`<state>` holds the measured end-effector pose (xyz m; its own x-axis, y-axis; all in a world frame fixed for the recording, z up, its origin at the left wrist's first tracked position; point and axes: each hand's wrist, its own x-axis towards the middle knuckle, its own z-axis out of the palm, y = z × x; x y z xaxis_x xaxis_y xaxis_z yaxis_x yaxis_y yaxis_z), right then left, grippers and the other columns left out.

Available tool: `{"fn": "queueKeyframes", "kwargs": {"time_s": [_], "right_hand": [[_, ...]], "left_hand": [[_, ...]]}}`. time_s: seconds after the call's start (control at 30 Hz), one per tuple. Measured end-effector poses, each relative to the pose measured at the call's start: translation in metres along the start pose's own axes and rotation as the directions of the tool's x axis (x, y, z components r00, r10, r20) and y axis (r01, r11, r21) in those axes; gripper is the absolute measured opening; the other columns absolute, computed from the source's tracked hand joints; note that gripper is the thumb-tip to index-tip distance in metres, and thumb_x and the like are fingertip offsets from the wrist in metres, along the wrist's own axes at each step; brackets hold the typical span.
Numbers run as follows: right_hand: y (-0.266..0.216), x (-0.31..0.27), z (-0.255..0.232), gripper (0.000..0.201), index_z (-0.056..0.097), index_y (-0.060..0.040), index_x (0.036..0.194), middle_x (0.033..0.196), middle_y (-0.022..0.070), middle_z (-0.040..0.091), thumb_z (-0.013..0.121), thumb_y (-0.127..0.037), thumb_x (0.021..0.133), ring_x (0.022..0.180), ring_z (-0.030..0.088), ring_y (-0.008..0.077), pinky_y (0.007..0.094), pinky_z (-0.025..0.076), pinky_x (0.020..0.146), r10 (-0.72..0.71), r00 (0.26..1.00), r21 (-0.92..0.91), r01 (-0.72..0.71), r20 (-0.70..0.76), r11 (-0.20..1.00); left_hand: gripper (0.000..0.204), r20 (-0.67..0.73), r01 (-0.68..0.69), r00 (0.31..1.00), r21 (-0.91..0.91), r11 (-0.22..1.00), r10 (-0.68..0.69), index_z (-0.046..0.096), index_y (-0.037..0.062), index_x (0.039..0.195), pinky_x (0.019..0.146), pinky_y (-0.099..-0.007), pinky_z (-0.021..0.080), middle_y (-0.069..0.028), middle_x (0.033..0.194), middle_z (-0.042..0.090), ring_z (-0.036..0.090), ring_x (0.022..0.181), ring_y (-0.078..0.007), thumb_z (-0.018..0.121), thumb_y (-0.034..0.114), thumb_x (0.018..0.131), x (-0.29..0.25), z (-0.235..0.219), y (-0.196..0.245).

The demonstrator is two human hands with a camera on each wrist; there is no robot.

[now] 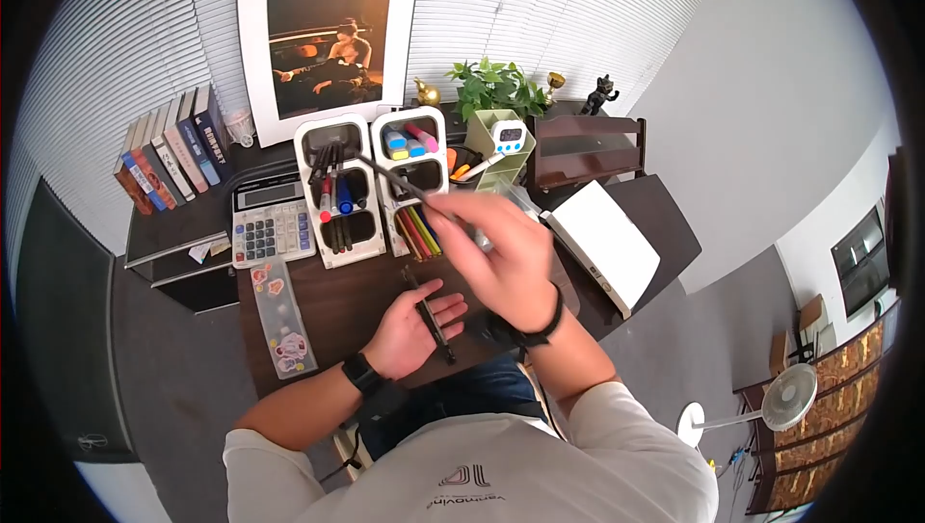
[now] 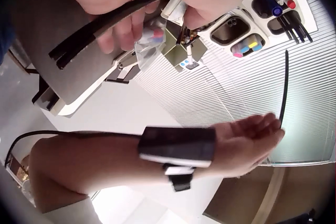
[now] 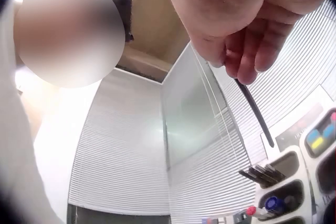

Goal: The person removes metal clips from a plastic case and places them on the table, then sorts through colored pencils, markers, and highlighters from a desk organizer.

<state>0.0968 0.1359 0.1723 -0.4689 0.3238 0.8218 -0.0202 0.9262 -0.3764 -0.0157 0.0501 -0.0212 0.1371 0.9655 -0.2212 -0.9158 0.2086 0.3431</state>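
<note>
My right hand (image 1: pixel 506 253) is raised over the desk and pinches a slim black pen (image 1: pixel 393 178) between thumb and fingertips. In the head view that pen's far end overlaps the white pen organizer (image 1: pixel 352 255). Lower and closer to my body, my left hand (image 1: pixel 397 335) is turned palm up. Black pens (image 2: pixel 105 24) lie across its palm, held under the thumb, while the other fingers stretch out loosely. In the right wrist view several black pens (image 3: pixel 262 174) stick out of an upper compartment. Below them are red and blue markers (image 3: pixel 273 203).
A calculator (image 1: pixel 273 232) and a stickered clear case (image 1: pixel 281 316) lie on the left. Coloured pencils (image 1: pixel 419 234) and highlighters (image 1: pixel 409 141) fill other compartments. A green holder with a digital timer (image 1: pixel 508 138), a plant (image 1: pixel 491 90) and a white box (image 1: pixel 602 244) stand farther right.
</note>
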Motion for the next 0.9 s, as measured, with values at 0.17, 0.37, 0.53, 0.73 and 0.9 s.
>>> {"fn": "queueKeyframes", "kwargs": {"time_s": [0.17, 0.37, 0.53, 0.73, 0.9], "right_hand": [[0.04, 0.02, 0.071, 0.024, 0.074, -0.0012, 0.12, 0.099, 0.0153, 0.077, 0.073, -0.011, 0.098, 0.084, 0.076, 0.0247, 0.0346, 0.06, 0.076, 0.164, 0.98, 0.015, -0.166, 0.109, 0.986], [0.051, 0.027, 0.099, 0.027, 0.072, 0.0025, 0.121, 0.092, 0.0168, 0.077, 0.071, -0.012, 0.099, 0.08, 0.075, 0.0233, 0.0345, 0.06, 0.076, 0.293, 0.936, 0.059, -0.309, 0.197, 0.949], [0.063, 0.022, 0.107, 0.034, 0.068, 0.0017, 0.129, 0.101, 0.0216, 0.075, 0.067, -0.008, 0.096, 0.083, 0.073, 0.0347, 0.0416, 0.058, 0.076, 0.226, 0.954, 0.098, -0.248, 0.197, 0.964], [0.022, -0.004, 0.058, 0.047, 0.059, -0.0021, 0.143, 0.105, 0.0167, 0.076, 0.066, -0.007, 0.097, 0.083, 0.074, 0.0252, 0.0372, 0.058, 0.075, 0.222, 0.949, -0.012, -0.225, 0.221, 0.974], [0.01, -0.088, -0.002, 0.027, 0.076, -0.0073, 0.12, 0.093, 0.009, 0.074, 0.077, -0.011, 0.093, 0.074, 0.069, 0.0243, 0.033, 0.056, 0.069, 0.157, 0.903, 0.028, -0.184, 0.399, 0.983]], "left_hand": [[0.041, 0.08, 0.007, 0.997, 0.037, 0.999, -0.01, 0.063, 0.0065, 0.133, 0.115, -0.0527, 0.045, -0.0157, 0.132, 0.068, 0.061, 0.129, -0.0328, 0.05, 0.037, 0.108, 0.001, 0.0, 0.004], [0.042, 0.118, -0.015, 0.993, 0.047, 0.999, 0.01, 0.069, 0.0059, 0.124, 0.115, -0.0499, 0.046, -0.01, 0.126, 0.071, 0.063, 0.125, -0.0275, 0.047, 0.038, 0.11, 0.002, -0.001, 0.005], [0.043, 0.111, -0.014, 0.994, 0.054, 0.998, 0.008, 0.069, 0.0058, 0.124, 0.114, -0.049, 0.047, -0.0097, 0.125, 0.071, 0.064, 0.123, -0.0273, 0.046, 0.039, 0.11, 0.002, 0.0, 0.006], [0.036, 0.044, -0.04, 0.998, 0.027, 0.999, 0.039, 0.064, 0.0061, 0.13, 0.112, -0.0476, 0.049, -0.0109, 0.128, 0.069, 0.065, 0.123, -0.0268, 0.049, 0.031, 0.11, 0.004, -0.002, 0.001], [0.035, 0.115, -0.098, 0.989, 0.039, 0.994, 0.093, 0.054, 0.0072, 0.14, 0.114, -0.0492, 0.047, -0.0156, 0.139, 0.065, 0.061, 0.13, -0.0317, 0.046, 0.028, 0.113, 0.004, -0.011, -0.001]]}}
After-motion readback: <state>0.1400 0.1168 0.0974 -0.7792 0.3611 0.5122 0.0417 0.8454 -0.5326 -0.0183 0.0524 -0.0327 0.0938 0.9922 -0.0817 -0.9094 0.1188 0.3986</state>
